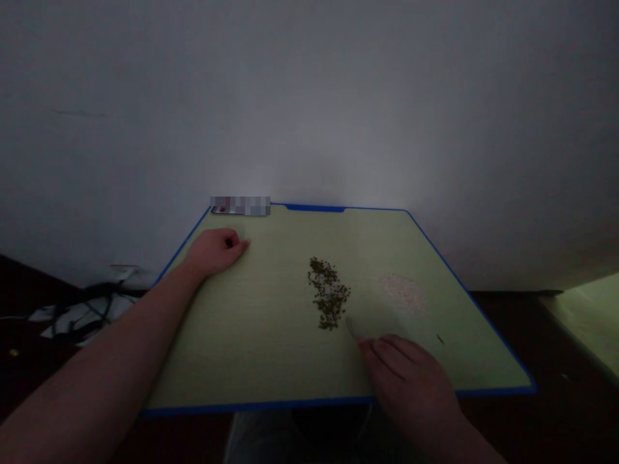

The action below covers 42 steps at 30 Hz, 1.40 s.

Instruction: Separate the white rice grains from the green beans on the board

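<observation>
My left hand [215, 251] rests curled on the far left of the pale green desk top [261, 348], with nothing visible in it. Near the middle lies a loose strip of dark green seeds [329, 293]. To its right is a faint patch of white grains [403, 293]. My right hand [406, 386] lies at the near edge, fingers together, and a thin pale tool [351, 328] sticks out from its fingertips towards the seeds. The tool's exact kind is hard to tell. One small dark speck [440, 339] sits right of those fingers.
A blue trim runs around the desk top. A phone [240, 207], partly blurred, lies at the far edge against a white wall [309, 96]. Low on the left, black cables [87, 306] cross white papers. The near edge overhangs my knees.
</observation>
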Motion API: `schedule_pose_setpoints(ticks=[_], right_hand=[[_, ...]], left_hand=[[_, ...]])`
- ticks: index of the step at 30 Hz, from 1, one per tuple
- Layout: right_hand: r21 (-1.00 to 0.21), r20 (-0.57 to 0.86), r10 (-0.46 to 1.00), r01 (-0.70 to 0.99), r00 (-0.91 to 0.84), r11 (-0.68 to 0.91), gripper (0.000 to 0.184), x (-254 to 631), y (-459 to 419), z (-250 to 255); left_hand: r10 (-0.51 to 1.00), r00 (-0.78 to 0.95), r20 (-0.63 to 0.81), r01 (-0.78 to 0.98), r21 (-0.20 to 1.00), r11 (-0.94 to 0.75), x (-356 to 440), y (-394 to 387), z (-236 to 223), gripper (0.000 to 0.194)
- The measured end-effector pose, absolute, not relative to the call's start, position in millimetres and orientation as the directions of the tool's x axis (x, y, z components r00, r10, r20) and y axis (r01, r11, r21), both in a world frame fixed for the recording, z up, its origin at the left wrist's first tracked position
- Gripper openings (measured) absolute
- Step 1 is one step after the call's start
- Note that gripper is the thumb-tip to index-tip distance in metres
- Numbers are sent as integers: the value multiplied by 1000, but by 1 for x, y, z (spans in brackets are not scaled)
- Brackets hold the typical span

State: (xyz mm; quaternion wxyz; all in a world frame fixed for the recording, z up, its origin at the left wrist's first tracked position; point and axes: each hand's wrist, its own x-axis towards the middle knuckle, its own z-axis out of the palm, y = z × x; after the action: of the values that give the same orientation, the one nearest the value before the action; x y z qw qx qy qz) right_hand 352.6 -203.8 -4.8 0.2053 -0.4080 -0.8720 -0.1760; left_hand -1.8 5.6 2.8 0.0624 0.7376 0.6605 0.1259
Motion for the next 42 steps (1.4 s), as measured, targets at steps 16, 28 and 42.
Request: schedule_pose_setpoints(ticks=[16,28,42], right_hand=[[213,494,717,868,-492,449,26,379,-181,0],[184,425,727,837,-540,515,28,377,-184,-7],[27,520,701,830,-488,558,25,381,-174,9]], left_hand=[[991,87,104,960,258,-111,-4,6,1,43],[989,91,113,956,267,-119,-3,4,3,43],[988,84,133,947,297,-121,-5,6,-1,41]])
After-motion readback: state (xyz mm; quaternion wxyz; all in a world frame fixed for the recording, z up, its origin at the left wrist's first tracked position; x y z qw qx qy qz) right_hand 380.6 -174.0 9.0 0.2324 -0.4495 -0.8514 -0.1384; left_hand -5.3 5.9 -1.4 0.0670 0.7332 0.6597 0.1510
